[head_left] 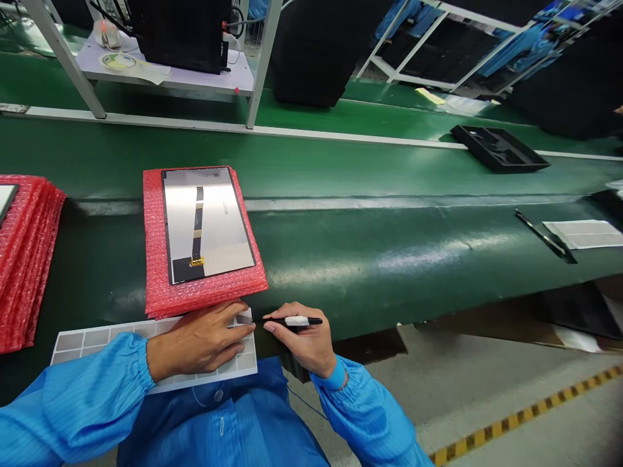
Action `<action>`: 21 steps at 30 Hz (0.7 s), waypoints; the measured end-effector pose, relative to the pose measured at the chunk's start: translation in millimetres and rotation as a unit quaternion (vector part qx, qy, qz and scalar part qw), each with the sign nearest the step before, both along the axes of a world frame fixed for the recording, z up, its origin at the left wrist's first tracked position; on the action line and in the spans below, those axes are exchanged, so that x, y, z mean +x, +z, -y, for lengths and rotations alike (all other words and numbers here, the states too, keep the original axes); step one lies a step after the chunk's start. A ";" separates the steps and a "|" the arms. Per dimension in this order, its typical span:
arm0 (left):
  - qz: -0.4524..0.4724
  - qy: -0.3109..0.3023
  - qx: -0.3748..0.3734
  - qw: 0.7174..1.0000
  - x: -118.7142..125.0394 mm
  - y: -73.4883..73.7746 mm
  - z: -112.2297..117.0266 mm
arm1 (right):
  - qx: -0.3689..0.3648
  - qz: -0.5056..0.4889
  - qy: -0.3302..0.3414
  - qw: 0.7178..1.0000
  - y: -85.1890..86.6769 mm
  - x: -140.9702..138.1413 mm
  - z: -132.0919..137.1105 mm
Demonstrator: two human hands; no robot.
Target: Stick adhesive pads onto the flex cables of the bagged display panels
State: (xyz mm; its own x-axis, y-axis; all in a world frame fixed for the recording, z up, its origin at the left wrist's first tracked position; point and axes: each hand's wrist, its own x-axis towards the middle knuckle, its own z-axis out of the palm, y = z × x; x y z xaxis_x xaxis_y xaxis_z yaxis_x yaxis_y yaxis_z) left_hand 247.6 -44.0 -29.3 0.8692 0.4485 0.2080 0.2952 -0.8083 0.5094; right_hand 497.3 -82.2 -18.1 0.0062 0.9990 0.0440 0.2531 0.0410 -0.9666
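My left hand [207,340] lies over a white sheet of grey rectangular labels [87,338], fingers stretched toward its right end and resting on it. Between the index and middle fingertips, one grey label shows at the sheet's upper right corner; whether it is lifted I cannot tell. Just right of the sheet, my right hand [306,340] is closed around a slim black-and-white pen [296,321], its dark tip pointing left toward that corner. Beyond my hands, a display panel [219,220] with a dark ribbon cable [198,224] lies on red bubble-wrap sleeves [153,259].
More red bubble-wrap sleeves [29,259] are stacked at the left. A black tray [499,148] sits at the back right. Farther right on the green bench [389,227] lie a black pen-like tool [540,232] and a white sheet [584,233]. A metal-legged shelf [170,76] stands behind.
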 end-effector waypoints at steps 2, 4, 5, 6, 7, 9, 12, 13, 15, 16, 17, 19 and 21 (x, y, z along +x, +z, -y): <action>0.000 0.002 0.031 1.000 0.6 -1.4 0.2 | 0.006 -0.010 -0.020 1.000 6.9 5.1 -0.4; 0.003 0.009 0.085 0.996 2.3 -1.4 1.2 | 0.009 -0.018 -0.048 0.999 15.5 11.1 -3.4; 0.010 0.008 0.120 0.993 3.5 0.0 2.0 | 0.012 -0.018 -0.062 0.998 20.1 13.7 -6.1; 0.020 0.000 0.156 0.987 4.7 3.0 3.2 | 0.017 -0.018 -0.076 0.997 24.7 15.7 -9.7; 0.033 -0.013 0.191 0.981 5.9 7.7 4.7 | 0.020 -0.017 -0.087 0.996 29.4 16.8 -14.1; 0.060 -0.043 0.240 0.968 6.7 22.3 7.8 | 0.024 -0.020 -0.099 0.995 38.6 15.5 -24.9; 0.087 -0.039 0.264 0.960 -0.1 50.1 7.5 | 0.019 -0.031 -0.099 0.994 50.9 6.2 -43.8; 0.094 -0.022 0.269 0.958 -5.5 58.2 4.2 | 0.020 -0.029 -0.097 0.995 54.3 1.8 -50.4; 0.106 0.030 0.278 0.954 -21.4 68.4 -8.2 | 0.030 -0.022 -0.091 0.995 59.6 -7.8 -63.5; 0.112 0.061 0.282 0.951 -31.1 70.0 -16.8 | 0.037 -0.018 -0.084 0.996 61.4 -12.8 -69.9; 0.117 0.091 0.283 0.948 -41.4 69.3 -26.4 | 0.043 -0.016 -0.073 0.996 62.6 -17.8 -76.0; 0.124 0.131 0.276 0.944 -60.9 62.4 -45.2 | 0.043 -0.021 -0.046 0.998 63.6 -28.1 -87.5; 0.136 0.138 0.263 0.945 -75.6 51.2 -59.1 | 0.030 -0.038 -0.021 0.999 63.2 -38.5 -97.2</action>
State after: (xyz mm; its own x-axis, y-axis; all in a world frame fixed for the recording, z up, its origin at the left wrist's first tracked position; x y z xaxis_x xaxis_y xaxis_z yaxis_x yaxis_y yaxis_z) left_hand 172.0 15.1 21.9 0.6170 0.4224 0.6640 0.4479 -0.8822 0.1450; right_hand 458.8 15.0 45.0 0.0538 0.9934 0.1015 0.1823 0.0902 -0.9791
